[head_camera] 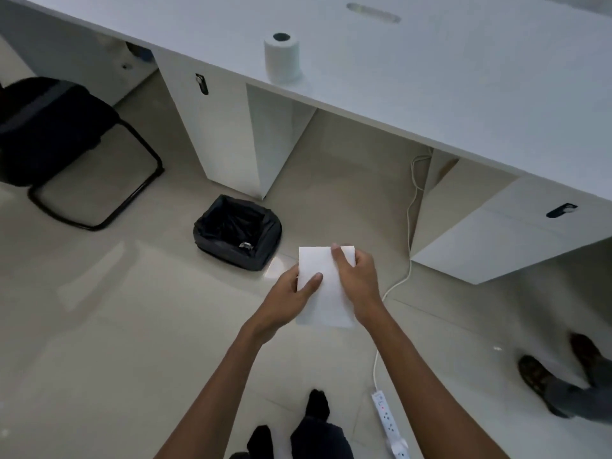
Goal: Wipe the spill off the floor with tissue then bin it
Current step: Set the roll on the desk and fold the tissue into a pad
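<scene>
I hold a flat white sheet of tissue (326, 289) in front of me with both hands, above the pale tiled floor (116, 326). My left hand (291, 298) has a closed grip on the sheet's left edge, thumb lying across the top face and fingers hidden beneath. My right hand (356, 276) has a closed grip on the right edge, fingers curled over the far right corner. The sheet looks folded into a tall rectangle, its near end hanging free between my wrists.

Just to the left and a little farther off, a small bin (237, 231) lined with a black bag sits on the floor, open at the top, with something small and pale inside. Beyond it runs a long white counter (463, 77), and a toilet roll (282, 58) stands upright near its front edge. A black chair (49, 134) sits at the far left. A white cable (409, 226) trails down from under the counter to a power strip (387, 422) lying on the floor near my right forearm. My dark socks (318, 404) show at the bottom, and another person's shoes (536, 376) at the right. I cannot make out any spill on the floor.
</scene>
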Motion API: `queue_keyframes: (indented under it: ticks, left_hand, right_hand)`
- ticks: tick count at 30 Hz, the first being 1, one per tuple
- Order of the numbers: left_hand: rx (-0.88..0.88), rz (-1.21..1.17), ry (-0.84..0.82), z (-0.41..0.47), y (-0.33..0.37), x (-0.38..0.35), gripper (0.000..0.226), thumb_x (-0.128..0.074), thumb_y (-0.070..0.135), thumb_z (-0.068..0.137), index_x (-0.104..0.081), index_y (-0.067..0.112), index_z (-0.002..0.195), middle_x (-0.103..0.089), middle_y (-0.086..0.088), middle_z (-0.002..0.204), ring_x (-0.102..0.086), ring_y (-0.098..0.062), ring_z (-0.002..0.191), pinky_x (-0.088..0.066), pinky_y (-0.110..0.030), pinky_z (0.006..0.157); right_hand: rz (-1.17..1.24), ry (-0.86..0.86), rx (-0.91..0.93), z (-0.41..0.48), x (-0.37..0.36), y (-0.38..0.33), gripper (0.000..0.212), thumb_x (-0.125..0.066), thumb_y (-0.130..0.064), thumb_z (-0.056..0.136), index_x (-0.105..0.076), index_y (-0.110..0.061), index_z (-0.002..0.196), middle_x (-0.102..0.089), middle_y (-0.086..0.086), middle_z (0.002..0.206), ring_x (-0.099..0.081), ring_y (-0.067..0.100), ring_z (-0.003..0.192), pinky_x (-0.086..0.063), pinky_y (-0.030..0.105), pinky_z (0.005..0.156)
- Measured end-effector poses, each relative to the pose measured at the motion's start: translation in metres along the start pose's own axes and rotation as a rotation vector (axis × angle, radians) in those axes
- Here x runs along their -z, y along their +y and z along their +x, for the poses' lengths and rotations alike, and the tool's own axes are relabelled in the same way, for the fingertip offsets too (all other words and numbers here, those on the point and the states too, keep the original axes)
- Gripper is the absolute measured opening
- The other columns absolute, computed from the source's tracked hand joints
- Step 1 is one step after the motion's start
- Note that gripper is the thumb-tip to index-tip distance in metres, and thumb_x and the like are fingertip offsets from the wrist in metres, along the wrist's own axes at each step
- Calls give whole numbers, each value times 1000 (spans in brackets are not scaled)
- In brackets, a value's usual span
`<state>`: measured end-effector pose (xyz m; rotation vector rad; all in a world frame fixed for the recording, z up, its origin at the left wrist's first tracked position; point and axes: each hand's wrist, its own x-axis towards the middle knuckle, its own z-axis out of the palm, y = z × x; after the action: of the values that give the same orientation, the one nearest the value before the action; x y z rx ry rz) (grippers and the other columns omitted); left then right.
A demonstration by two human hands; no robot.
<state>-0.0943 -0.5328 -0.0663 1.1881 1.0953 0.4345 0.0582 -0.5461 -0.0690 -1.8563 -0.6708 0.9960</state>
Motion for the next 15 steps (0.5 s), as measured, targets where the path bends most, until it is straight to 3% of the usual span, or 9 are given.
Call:
queue_keyframes:
  ticks: [3, 7, 10, 15]
  left_hand:
    - [20, -20, -5, 38, -48, -3, 21, -54, 46, 102, -62, 42, 120, -75, 19, 112, -72, -4, 103, -60, -27, 89]
    - [46, -25, 6, 107, -137, 1, 26, -54, 42, 102, -62, 38, 127, -75, 14, 118, -72, -11, 110, -59, -35, 94]
    - [50, -13, 37, 147, -191, 9, 24, -51, 38, 104, -60, 39, 126, -74, 16, 118, -70, -10, 109, -57, -29, 87]
    - [37, -12, 89, 208, -287, 22, 25, -50, 37, 105, -61, 33, 127, -73, 14, 117, -70, -10, 106, -53, -23, 79]
  right_hand:
    - [31, 28, 0, 37, -23, 46, 26, -61, -39, 95, -68, -15, 89, -72, 5, 85, -64, 18, 74, -52, 31, 65]
    - [42, -9, -32, 98, -54, 129, 29, -62, -39, 95, -66, -12, 86, -68, -2, 76, -61, 13, 66, -50, 25, 59]
    - [27, -41, -24, 132, -71, 179, 28, -64, -38, 94, -67, -11, 87, -66, -6, 75, -59, 8, 61, -47, 17, 53]
    - [4, -178, -14, 181, -105, 270, 23, -71, -33, 91, -71, -10, 94, -73, 1, 82, -66, 11, 70, -51, 23, 60]
